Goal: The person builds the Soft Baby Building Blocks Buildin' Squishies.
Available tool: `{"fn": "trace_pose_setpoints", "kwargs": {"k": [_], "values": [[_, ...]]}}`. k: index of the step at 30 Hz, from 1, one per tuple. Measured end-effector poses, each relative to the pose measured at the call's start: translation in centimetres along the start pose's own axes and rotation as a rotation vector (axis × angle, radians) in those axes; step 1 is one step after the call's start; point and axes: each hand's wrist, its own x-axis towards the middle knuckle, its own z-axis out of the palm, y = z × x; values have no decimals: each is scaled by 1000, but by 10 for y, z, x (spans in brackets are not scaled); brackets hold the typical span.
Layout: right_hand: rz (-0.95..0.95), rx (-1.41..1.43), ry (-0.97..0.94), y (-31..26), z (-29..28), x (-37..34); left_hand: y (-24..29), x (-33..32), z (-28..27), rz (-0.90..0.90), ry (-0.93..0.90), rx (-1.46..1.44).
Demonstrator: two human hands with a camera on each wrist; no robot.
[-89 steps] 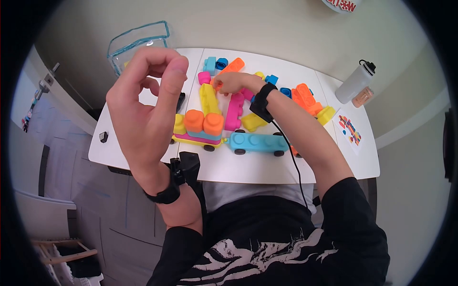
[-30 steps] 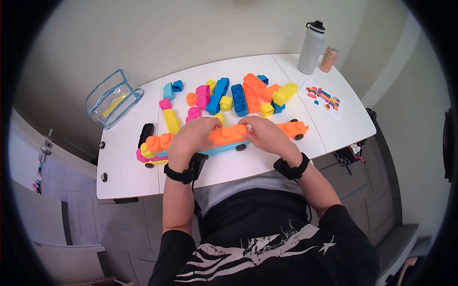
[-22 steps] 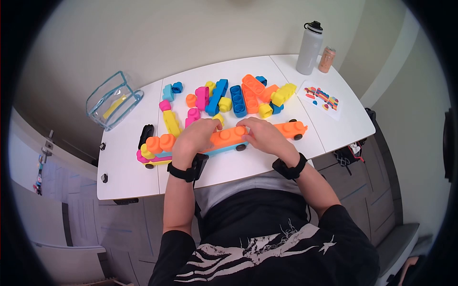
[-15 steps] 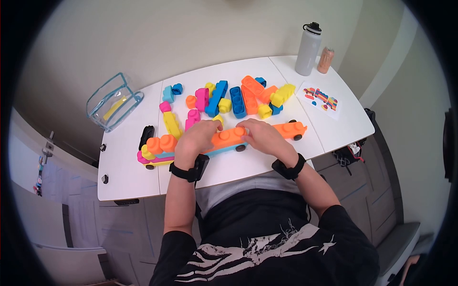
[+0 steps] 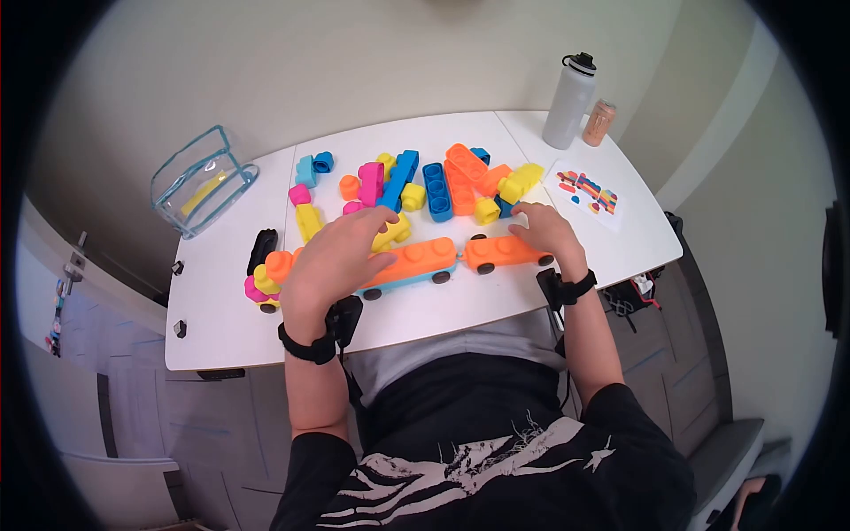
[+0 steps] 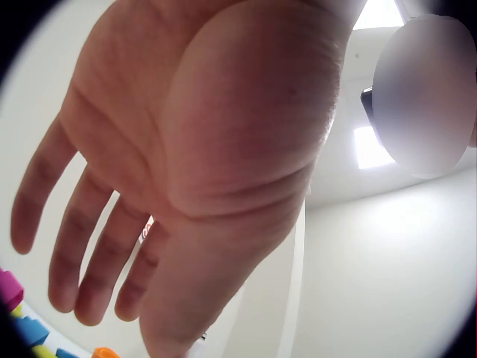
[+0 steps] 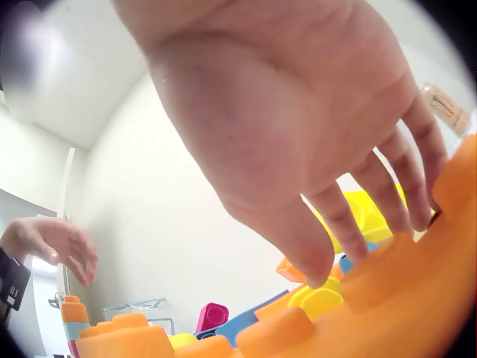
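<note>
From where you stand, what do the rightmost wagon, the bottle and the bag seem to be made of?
The wagon looks like moulded plastic with a satin finish: its orange is even and its edges rounded. The bottle may be matte-coated metal, given its opaque, even grey, though plastic is possible. The bag is most likely clear, smooth plastic, since its panels are see-through.
</note>
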Motion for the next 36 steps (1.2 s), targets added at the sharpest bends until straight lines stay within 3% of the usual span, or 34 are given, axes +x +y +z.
{"fn": "trace_pose_setpoints", "kwargs": {"k": [4,6,10,15,19,22,27,36], "values": [[-72,115,-30,12,12,14,2,1,2,11,-15,4],[-178,-16,-13,20,23,19,1,1,3,23,-15,9],[-58,120,-119,4,7,14,1,1,3,40,-29,-2],[-129,73,102,-1,12,6,1,-1,0,28,-29,9],[-160,92,122,4,20,17,0,-2,-2,29,-11,7],[-22,174,-55,-9,5,13,-1,-3,-1,22,-10,7],[-120,160,122,5,26,22,0,-3,-2,11,-4,14],[-49,117,99,8,20,23,3,-4,-15,-60,-57,-36]]}}
